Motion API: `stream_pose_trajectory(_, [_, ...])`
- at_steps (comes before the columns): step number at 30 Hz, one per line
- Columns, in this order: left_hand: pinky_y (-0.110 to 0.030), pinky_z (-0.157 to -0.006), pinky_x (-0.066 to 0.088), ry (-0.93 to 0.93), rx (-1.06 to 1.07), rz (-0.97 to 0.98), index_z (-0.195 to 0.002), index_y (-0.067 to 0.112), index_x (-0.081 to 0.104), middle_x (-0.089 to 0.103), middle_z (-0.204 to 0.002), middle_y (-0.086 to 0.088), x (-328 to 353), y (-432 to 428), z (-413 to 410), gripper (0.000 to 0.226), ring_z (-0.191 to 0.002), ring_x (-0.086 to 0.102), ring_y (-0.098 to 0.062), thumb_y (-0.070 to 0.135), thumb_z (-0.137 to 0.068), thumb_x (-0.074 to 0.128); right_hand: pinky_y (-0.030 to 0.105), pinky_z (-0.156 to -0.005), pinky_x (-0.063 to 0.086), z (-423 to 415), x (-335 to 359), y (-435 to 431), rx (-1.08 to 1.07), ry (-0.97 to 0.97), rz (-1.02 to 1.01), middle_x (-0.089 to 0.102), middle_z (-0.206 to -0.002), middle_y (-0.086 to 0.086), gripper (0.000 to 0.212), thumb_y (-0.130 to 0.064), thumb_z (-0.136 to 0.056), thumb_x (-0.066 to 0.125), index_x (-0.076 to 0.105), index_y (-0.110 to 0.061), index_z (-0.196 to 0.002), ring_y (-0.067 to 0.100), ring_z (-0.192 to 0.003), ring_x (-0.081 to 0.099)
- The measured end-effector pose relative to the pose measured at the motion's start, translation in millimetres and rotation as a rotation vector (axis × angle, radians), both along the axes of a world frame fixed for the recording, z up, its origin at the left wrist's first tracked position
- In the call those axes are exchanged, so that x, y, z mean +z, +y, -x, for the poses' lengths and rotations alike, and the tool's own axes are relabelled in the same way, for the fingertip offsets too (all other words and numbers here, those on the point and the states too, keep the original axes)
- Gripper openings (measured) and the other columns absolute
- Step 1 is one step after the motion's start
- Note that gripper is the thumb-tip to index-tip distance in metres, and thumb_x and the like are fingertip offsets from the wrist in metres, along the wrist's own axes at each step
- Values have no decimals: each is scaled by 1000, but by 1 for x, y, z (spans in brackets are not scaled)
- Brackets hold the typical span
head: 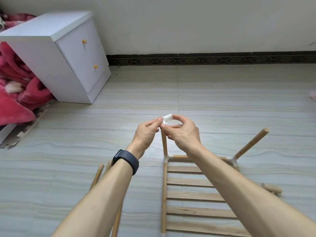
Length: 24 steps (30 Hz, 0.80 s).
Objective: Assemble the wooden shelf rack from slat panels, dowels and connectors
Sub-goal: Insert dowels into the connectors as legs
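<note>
White connector [167,118] atop upright dowel [164,144] — left hand [145,134] pinching it, right hand [184,134] curled round it; slat panel [188,183] below

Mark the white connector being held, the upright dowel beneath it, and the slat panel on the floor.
white connector [168,117], head view, its top barrel.
upright dowel [164,144], head view, mid-shaft.
slat panel [189,182], head view, a middle slat.

The slat panel [191,195] lies on the floor [222,93] at lower right; loose dowels [98,174] lie to its left; a cabinet [68,57] stands far left, against the wall [188,23].
</note>
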<state>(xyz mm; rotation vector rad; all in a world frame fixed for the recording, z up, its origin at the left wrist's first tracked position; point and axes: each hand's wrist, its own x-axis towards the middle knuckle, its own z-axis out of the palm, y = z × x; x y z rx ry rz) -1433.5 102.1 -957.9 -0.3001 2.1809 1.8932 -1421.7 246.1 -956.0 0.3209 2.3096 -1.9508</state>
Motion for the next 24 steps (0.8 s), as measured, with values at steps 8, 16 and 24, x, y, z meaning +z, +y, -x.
stream_pose_trajectory(8, [-23,-86,46,5,-48,-9,-100,41,74,73,-98,24,-11,0,8,16,-86,67,10,43,-99,58,46,-85,61,6,-1,10,-100,33,5,77,-77,-4,15,-31,-94,71,75,-26,-80,17,-77,76])
stream_pose_trajectory(16, [-14,-77,40,44,-33,-44,-109,37,71,71,-105,18,-19,6,2,19,-96,63,8,43,-102,54,48,-88,59,2,-7,8,-116,47,-28,77,-77,-3,18,-33,-94,71,77,-22,-81,18,-82,75])
stream_pose_trajectory(24, [-26,-98,43,62,-50,63,-127,33,67,67,-122,12,-10,7,-1,35,-123,58,-12,50,-104,46,46,-88,60,-4,6,8,-148,-34,57,77,-90,2,9,-28,-94,72,75,-19,-93,17,-78,76])
